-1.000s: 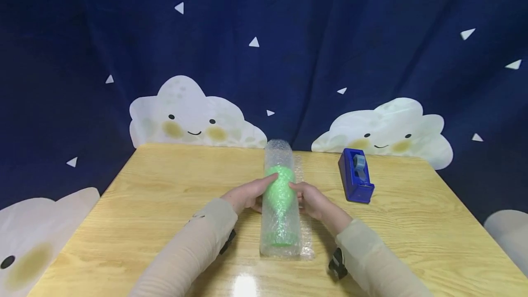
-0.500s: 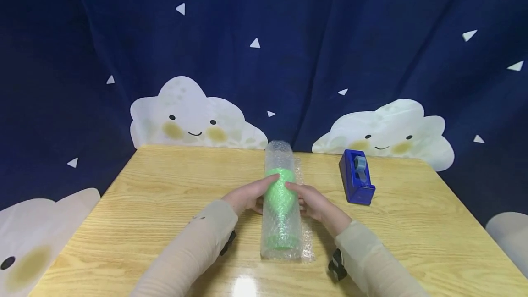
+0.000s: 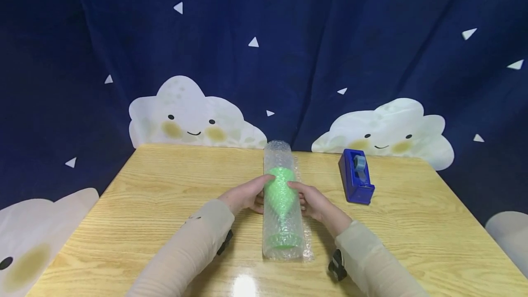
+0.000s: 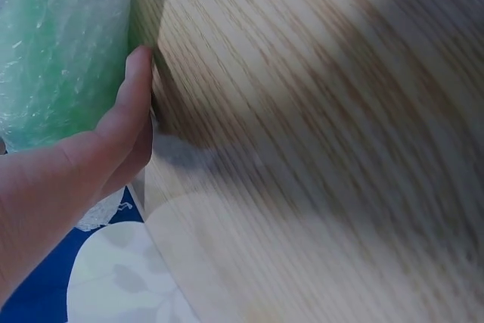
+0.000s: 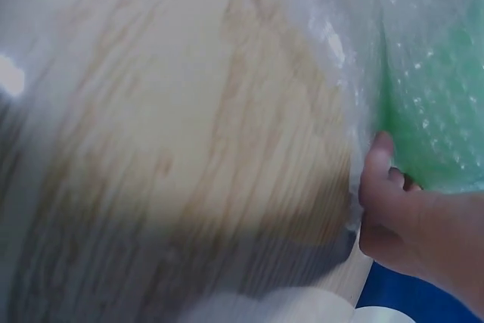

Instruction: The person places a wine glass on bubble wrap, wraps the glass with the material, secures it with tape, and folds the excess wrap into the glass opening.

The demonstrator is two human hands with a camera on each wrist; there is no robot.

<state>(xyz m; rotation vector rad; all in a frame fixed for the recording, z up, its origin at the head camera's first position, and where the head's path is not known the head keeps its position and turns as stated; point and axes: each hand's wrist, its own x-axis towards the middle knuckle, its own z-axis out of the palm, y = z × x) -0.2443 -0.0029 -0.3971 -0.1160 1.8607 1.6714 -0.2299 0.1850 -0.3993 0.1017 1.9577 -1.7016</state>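
Cloud-printed navy curtain point(image 3: 288, 58) backs the wooden table point(image 3: 165, 178) in the head view; mid-table, the left hand point(image 3: 246, 194) and right hand point(image 3: 314, 201), apart, grip opposite sides of a bubble-wrap roll point(image 3: 277, 154) around a green goblet-shaped object point(image 3: 281, 190). Beyond the right hand stands a blue tape dispenser point(image 3: 355, 178). Left wrist view: fingers point(image 4: 134, 92) lie against the wrap. Right wrist view: fingers hold its side.

left hand point(image 3: 244, 195): thumb shifted left; bubble-wrap roll point(image 3: 283, 207): near end slightly right
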